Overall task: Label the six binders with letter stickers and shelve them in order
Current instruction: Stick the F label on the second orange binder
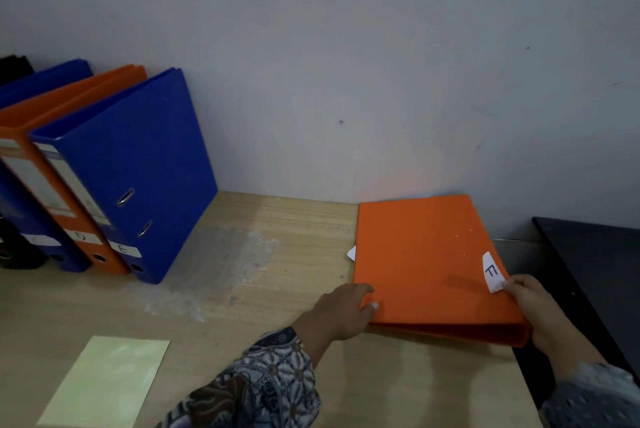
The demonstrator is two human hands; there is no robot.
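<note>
Orange binder lies flat, F sticker attached.

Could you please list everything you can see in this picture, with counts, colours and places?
standing binders: four in view, black, blue, orange, blue from left to right, upright along the wall at far left
flat orange binder: one, orange, lying on the table's right side
F sticker: one, white, on the flat orange binder near its right edge
paper scrap: one, white, poking out at that binder's left edge
green sheet: one, pale green, near left of the table
black surface: one, black, right of the table
table: one, light wood
wall: one, grey, behind
left hand: one, grips the binder's near left corner
right hand: one, holds its near right corner, fingertips at the F sticker
</note>
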